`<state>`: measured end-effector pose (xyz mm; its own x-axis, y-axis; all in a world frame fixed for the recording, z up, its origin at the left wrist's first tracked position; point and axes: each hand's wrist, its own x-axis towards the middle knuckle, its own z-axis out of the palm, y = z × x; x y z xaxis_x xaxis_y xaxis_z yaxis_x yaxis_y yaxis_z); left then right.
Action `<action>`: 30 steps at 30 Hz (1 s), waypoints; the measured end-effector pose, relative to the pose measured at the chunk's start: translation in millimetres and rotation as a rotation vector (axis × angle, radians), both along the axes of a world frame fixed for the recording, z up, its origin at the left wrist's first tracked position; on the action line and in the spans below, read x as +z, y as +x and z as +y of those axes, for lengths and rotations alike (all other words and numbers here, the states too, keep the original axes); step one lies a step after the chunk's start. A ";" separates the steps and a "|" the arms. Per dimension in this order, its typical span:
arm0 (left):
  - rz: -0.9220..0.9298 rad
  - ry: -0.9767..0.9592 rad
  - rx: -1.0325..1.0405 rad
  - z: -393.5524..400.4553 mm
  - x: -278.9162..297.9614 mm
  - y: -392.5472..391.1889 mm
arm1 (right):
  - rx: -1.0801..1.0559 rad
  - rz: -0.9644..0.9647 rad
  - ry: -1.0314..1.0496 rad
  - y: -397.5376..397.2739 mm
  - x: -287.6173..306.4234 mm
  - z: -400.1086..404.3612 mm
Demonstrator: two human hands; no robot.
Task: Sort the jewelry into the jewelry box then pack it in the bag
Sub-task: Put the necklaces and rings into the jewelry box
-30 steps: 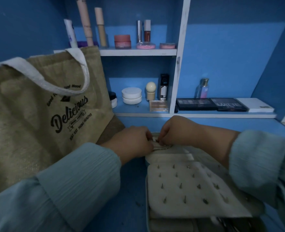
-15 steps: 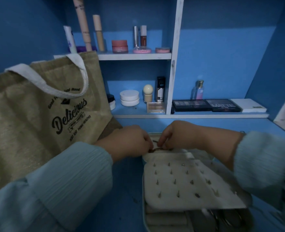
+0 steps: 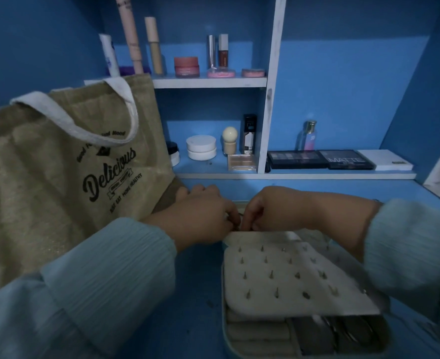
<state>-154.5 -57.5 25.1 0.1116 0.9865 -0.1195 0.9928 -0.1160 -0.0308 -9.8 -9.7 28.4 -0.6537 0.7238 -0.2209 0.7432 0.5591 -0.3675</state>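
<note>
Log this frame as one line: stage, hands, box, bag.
stage: sorting | left hand and right hand: fingers curled, meeting at far edge of jewelry box, item hidden | box: open | bag: upright, left of box

The bag (image 3: 58,177) stands tall on the left and blocks that side up to the upper shelf (image 3: 208,82). The open jewelry box (image 3: 301,294) fills the near right of the blue table (image 3: 195,294). Between bag and box a bare strip of table runs from near to far. At its far end both hands (image 3: 203,216) meet. Behind them, the lower shelf (image 3: 291,175) closes the far side.
</note>
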 end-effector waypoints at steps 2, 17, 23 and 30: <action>0.000 -0.008 -0.011 -1.1 -0.6 1.4 | 0.019 -0.039 -0.028 0.8 2.2 -0.9; -0.371 -0.028 -0.050 0.8 -27.2 -4.8 | -0.076 0.000 -0.080 5.4 -1.0 -4.5; -0.450 0.314 -0.056 -7.4 -43.1 -18.1 | -0.226 0.109 -0.071 7.0 -0.2 -2.4; -0.275 0.359 -0.060 -7.2 -53.0 -16.2 | -0.076 -0.069 -0.025 2.0 -3.3 -10.1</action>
<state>-170.7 -64.7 -28.0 0.1491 0.9509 0.2714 0.9615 -0.2034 0.1847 -7.8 -19.8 25.1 -0.5797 0.7644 -0.2821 0.8071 0.4913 -0.3273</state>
